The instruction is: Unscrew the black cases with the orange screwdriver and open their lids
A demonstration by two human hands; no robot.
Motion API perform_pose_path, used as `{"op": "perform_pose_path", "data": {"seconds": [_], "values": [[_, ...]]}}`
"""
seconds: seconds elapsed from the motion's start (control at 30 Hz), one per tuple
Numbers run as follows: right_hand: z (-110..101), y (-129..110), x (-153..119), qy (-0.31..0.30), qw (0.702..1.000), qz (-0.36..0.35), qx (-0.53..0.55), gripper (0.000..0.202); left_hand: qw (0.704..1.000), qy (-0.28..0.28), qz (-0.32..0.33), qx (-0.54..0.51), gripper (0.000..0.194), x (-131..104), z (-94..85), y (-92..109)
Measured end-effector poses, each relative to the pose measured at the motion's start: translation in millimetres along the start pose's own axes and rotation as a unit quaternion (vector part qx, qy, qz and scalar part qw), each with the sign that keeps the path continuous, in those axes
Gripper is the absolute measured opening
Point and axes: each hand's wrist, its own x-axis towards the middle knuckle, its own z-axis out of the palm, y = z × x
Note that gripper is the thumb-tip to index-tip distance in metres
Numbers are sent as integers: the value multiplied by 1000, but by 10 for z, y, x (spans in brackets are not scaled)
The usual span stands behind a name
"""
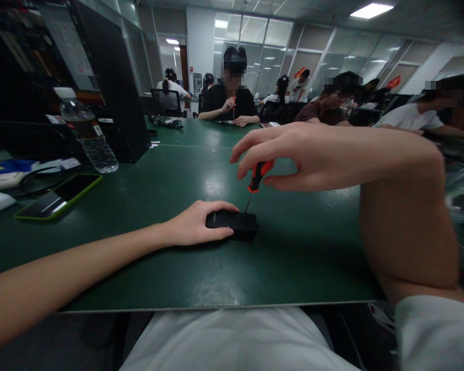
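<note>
A small black box [237,225] lies flat on the green table [178,268], a little in front of me. My left hand [195,224] grips its left end and pins it to the table. My right hand [297,157] hovers above it, fingers pinched on a small screwdriver [256,178] with a red and black handle. The screwdriver stands almost upright, and its thin shaft points down onto the top right part of the box.
A phone in a green case [58,197] lies at the left, with a clear water bottle [87,134] and a black upright case [112,82] behind it. Other people sit at the far side and at the right. The table's near edge runs just before my lap.
</note>
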Motion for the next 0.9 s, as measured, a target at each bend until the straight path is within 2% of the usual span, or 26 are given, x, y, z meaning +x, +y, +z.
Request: {"op": "perform_pose_path", "data": {"seconds": [0.17,0.33,0.5,0.6,0.7,0.9], "values": [[20,33,14,15,998,54,-8,24,1000,0,5,3,47,-1,2,-11],[31,62,6,15,1000,18,-2,28,1000,0,7,7,47,1,2,-12],[11,27,0,18,998,64,-14,22,1000,0,5,4,47,0,3,-4],[-33,-50,23,2,999,48,8,21,1000,9,6,4,49,2,14,-19],[-62,-130,44,18,999,30,26,21,1000,15,10,-1,48,6,31,-38],[-16,-191,77,10,999,24,20,19,1000,1,12,-5,42,16,29,-42]]}}
